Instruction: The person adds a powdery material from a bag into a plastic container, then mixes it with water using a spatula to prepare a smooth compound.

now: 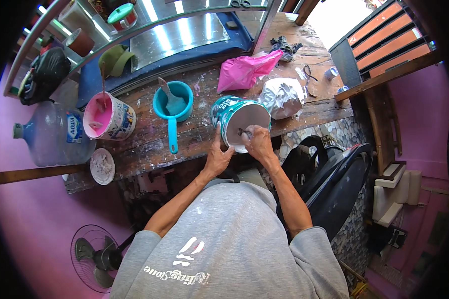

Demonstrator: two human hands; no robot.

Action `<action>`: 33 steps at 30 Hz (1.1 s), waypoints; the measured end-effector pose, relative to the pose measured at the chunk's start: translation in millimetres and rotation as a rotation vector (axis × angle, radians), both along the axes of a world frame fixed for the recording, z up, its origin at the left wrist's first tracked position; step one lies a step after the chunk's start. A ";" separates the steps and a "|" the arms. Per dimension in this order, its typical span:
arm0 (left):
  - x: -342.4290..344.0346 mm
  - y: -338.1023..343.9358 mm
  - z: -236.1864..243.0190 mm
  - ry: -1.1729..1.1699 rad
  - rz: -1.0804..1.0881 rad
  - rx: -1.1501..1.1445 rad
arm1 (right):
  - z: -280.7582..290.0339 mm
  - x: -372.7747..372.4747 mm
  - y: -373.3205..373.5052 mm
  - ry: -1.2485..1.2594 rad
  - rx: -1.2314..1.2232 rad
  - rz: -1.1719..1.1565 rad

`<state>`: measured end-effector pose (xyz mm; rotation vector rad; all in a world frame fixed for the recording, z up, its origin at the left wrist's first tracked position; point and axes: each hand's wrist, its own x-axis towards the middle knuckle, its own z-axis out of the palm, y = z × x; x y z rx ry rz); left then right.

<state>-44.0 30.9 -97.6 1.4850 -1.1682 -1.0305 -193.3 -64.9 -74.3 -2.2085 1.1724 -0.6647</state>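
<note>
Right hand (257, 142): at the open mouth of the green-and-white bucket, fingers drawn in around a small dark item (242, 132); its kind cannot be made out. Left hand (218, 158): holding the bucket's left side near the rim, fingers extended along the wall.

Green-and-white bucket (226, 111): at the front edge of the wooden bench (147, 130), tipped so that its mouth faces the person. Inside looks grey-brown; whether that is contents or bare base, cannot tell.

Just right of bucket: crumpled silvery-white wrapping (283, 97). Behind: pink plastic bag (244, 71), then a crumpled black bag (285, 48). Farther right on bench: small white cylinder (331, 73).

Left of bucket: turquoise dipper (172, 130), handle toward the person, a flat-bladed scraper (174, 103) standing in it. Next left: white tub (123, 121) with bright pink inside and a stick-like handle protruding. In front of the tub, a round, smeared white lid (102, 166). Far left: clear blue-tinted water jug (52, 134), lying on its side.

Beyond bench: fan (105, 259) lower left; black motorcycle (340, 187) lower right.
</note>
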 end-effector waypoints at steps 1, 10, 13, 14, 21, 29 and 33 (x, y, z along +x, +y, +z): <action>-0.1 -0.2 -2.3 -0.007 0.011 -0.015 | 3.6 -0.9 -4.0 -0.029 -0.013 -0.029; -4.0 -3.3 7.7 -0.072 0.018 -0.031 | -3.8 -3.5 2.2 0.160 -0.113 -0.133; -3.7 -2.9 7.9 -0.033 0.006 -0.005 | 11.8 8.6 -9.6 -0.050 0.055 -0.040; -2.7 -2.4 5.9 -0.047 0.008 -0.013 | 13.4 10.1 -15.3 -0.050 0.057 -0.040; -2.0 -7.1 0.8 -0.072 0.028 -0.085 | -10.6 -14.0 -22.2 0.152 -0.148 -0.167; -0.9 -7.6 13.7 0.000 -0.002 0.020 | 11.6 6.2 -14.0 -0.138 0.139 -0.089; 2.9 -5.6 4.1 0.019 0.014 -0.007 | 4.2 -6.9 -27.9 0.013 -0.064 -0.147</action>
